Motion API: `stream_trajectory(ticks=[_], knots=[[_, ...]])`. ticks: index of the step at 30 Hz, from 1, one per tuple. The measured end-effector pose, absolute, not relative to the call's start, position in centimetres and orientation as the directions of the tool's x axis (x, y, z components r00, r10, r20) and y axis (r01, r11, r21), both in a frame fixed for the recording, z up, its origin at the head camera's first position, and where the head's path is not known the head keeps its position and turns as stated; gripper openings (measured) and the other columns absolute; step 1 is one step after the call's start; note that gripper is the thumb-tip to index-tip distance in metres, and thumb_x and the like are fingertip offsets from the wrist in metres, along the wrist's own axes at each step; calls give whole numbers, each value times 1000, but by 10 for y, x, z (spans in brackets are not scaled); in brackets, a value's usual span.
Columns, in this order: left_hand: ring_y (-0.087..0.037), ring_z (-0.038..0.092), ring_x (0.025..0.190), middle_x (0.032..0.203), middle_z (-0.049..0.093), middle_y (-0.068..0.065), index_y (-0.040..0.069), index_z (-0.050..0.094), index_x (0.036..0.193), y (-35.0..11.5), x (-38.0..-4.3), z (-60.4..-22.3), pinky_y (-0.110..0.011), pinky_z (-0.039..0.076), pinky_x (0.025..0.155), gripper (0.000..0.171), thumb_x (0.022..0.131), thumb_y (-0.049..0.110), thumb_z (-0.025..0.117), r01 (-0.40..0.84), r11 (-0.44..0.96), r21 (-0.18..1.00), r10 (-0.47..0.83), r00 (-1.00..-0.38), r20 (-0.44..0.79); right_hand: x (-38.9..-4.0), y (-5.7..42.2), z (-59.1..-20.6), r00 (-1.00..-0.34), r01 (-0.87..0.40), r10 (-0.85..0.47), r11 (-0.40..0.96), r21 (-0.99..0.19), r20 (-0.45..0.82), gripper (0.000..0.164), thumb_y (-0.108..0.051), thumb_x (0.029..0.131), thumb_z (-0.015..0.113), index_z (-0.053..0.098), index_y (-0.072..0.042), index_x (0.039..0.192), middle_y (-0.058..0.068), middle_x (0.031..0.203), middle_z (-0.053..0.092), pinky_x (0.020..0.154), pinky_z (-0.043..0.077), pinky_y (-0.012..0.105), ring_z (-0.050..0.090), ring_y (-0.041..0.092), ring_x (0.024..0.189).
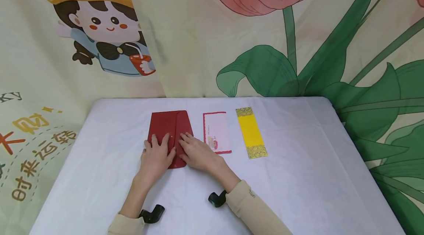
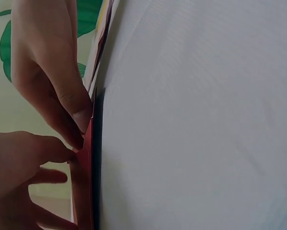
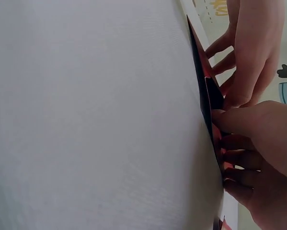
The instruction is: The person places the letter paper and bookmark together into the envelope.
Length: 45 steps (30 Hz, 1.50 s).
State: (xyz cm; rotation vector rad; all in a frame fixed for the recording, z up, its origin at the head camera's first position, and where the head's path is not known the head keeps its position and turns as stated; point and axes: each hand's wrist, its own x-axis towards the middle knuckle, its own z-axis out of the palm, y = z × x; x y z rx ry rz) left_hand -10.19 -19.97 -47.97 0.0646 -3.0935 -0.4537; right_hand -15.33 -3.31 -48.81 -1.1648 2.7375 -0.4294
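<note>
A red paper envelope (image 1: pixel 163 121) lies on the white-covered table, its flap (image 1: pixel 183 121) on the right side. My left hand (image 1: pixel 156 155) rests on the envelope's lower body, fingers spread, thumb close to the flap's edge. From the right, my right hand (image 1: pixel 200 154) lays its fingers on the flap, with its thumb toward the near edge. In the left wrist view the red envelope (image 2: pixel 82 175) appears edge-on with both hands touching its top. A dark gap shows between paper layers beside the thumbs in the right wrist view. Fingers cover part of the flap's seam.
Right of the envelope lies a pink-white card with a red border (image 1: pixel 216 128). Farther right is a yellow strip with patterned gold ends (image 1: pixel 251 132). The white tablecloth (image 1: pixel 298 176) ends at the back against a printed curtain (image 1: pixel 185 43).
</note>
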Motion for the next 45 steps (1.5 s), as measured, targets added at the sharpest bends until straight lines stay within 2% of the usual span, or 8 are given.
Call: stream_trajectory(ticks=[3, 5, 11, 15, 21, 28, 41, 45], knots=[[-72, 38, 126, 144, 38, -45, 7, 47, 149, -200, -101, -478, -77, 46, 94, 54, 99, 21, 64, -18, 954, 299, -25, -999, 21, -154, -33, -488, -693, -680, -721, 660, -319, -14, 60, -31, 100, 68, 50, -6, 151, 13, 160, 45, 117, 41, 35, 39, 30, 152], [-71, 39, 126, 143, 39, -43, 11, 51, 146, -201, -100, -478, -77, 47, 92, 49, 99, 19, 63, 6, 953, 304, -6, -999, 39, -155, -33, -488, -694, -679, -720, 661, -321, -14, 60, -31, 100, 68, 50, -6, 151, 12, 161, 45, 117, 41, 35, 39, 29, 152], [-70, 40, 126, 143, 41, -41, 11, 62, 135, -202, -99, -476, -77, 47, 91, 35, 100, 18, 63, 40, 954, 297, 25, -998, 53, -157, -32, -488, -692, -680, -722, 656, -328, -8, 57, -31, 101, 66, 51, -6, 150, 13, 160, 44, 117, 40, 35, 39, 29, 152], [-70, 39, 128, 144, 40, -40, 12, 64, 131, -207, -100, -474, -78, 47, 90, 32, 100, 21, 65, 63, 950, 306, 53, -998, 40, -159, -32, -489, -692, -679, -722, 658, -327, -17, 58, -32, 102, 65, 51, -6, 150, 13, 161, 43, 118, 39, 35, 37, 29, 153], [-69, 26, 139, 155, 30, -39, 18, 61, 136, -224, -105, -473, -81, 36, 102, 47, 96, 39, 73, 133, 924, 359, 151, -988, -24, -159, -32, -488, -693, -680, -721, 661, -317, -19, 56, -32, 102, 65, 51, -6, 150, 13, 162, 42, 118, 39, 35, 37, 29, 153], [-77, 17, 138, 161, 20, -39, 22, 58, 141, -234, -109, -468, -81, 41, 94, 73, 80, 51, 85, 140, 895, 425, 212, -969, -126, -159, -31, -486, -696, -670, -717, 665, -331, -31, 57, -33, 102, 64, 51, -6, 151, 13, 163, 41, 119, 38, 36, 35, 29, 154], [-76, 18, 138, 160, 21, -39, 21, 58, 140, -233, -109, -466, -79, 45, 92, 76, 76, 48, 89, 119, 907, 404, 198, -967, -159, -158, -33, -487, -697, -676, -717, 663, -322, -13, 57, -32, 101, 66, 52, -6, 150, 13, 161, 44, 118, 40, 35, 39, 29, 152], [-76, 19, 138, 160, 22, -40, 20, 58, 140, -232, -107, -467, -79, 45, 91, 77, 76, 49, 88, 118, 911, 396, 197, -966, -165, -155, -31, -489, -687, -693, -726, 650, -313, 15, 51, -30, 101, 66, 57, -9, 146, 12, 159, 47, 117, 41, 36, 40, 31, 151]])
